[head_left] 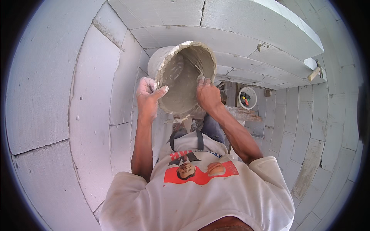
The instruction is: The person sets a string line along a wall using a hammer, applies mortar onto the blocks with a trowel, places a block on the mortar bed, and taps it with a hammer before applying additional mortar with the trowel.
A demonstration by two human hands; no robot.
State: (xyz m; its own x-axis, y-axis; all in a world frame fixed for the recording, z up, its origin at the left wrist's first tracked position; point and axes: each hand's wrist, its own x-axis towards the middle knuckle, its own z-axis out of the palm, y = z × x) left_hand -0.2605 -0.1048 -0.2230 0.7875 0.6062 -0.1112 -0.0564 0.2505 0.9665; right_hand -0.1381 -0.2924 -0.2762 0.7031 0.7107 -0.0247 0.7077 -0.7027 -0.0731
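Observation:
I hold a white plastic bucket [181, 75] up in front of me with both hands, its mouth tilted toward me. Grey mortar coats its inside and rim. My left hand [148, 96], dusted with mortar, grips the rim on the left with the thumb inside. On the right side of the rim, my right hand [208, 94] holds on with fingers curled over the edge. The bucket is raised against a wall of pale grey blocks [96, 96].
Block walls [327, 115] stand close on the left, ahead and right. A tool [315, 74] lies on top of the right wall. Below, a second white bucket [246, 98] with small coloured items sits by a wooden plank [241, 113].

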